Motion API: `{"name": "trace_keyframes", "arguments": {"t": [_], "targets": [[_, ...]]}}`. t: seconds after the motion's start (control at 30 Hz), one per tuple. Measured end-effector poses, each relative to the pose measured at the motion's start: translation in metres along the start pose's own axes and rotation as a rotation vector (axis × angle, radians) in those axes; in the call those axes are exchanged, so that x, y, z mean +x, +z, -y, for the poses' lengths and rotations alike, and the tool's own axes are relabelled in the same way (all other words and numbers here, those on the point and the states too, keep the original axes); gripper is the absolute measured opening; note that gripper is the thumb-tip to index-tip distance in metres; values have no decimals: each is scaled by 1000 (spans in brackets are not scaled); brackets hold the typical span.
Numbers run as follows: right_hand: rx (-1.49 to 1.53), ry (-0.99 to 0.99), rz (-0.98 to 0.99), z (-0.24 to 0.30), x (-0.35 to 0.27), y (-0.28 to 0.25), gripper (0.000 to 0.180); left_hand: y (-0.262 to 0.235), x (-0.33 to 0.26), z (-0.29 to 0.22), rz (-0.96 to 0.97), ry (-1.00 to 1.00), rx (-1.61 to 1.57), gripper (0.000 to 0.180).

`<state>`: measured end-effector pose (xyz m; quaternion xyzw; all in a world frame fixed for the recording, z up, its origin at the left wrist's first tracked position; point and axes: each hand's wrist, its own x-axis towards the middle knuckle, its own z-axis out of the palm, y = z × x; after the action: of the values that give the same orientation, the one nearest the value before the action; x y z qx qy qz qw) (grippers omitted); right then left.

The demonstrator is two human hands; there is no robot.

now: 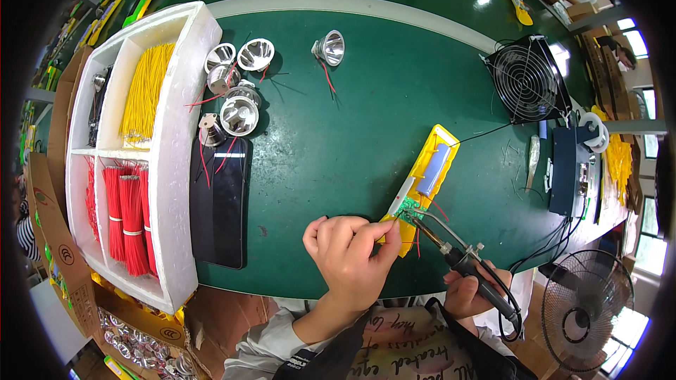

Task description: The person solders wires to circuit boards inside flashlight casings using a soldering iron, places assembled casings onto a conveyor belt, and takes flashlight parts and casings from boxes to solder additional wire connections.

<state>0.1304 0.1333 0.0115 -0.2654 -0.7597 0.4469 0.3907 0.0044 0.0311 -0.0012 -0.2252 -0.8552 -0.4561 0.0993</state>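
My right hand (475, 292) is closed round the dark handle of a soldering iron (465, 264). A thin metal tube runs alongside the iron's shaft. The iron's tip reaches a small green circuit board (408, 209) in a yellow plastic housing (438, 142). My left hand (352, 253) is closed, thumb and forefinger pinched at the board's left edge; whatever is between them is too small to make out. In the housing, above the board, lies a blue-purple cylindrical battery (434, 169). Red wires (438, 207) stick out beside the board.
Left stands a white foam box (179, 169) with bundled red wires (130, 218) and yellow wires (149, 91). Several silver reflector cups (239, 114) sit beside a black tablet-like slab (220, 204). At right are a square black fan (527, 81), a dark box-shaped unit (565, 172) and a round fan (586, 309).
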Motion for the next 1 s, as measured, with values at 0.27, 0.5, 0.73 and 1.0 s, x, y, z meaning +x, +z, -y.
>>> {"name": "trace_keyframes", "arguments": {"t": [0.27,0.5,0.73,1.0], "targets": [[-11,-8,0,-1,-2,-3,39,1,-1,1,-6,-2,-14,15],[0,-85,-111,-6,-1,-5,44,2,-2,0,-11,-20,-21,14],[39,-176,-90,-6,1,-14,42,3,-2,-1,-10,-32,21,14],[-7,-36,62,7,13,-3,29,4,-1,-1,-49,-2,25,13]]}}
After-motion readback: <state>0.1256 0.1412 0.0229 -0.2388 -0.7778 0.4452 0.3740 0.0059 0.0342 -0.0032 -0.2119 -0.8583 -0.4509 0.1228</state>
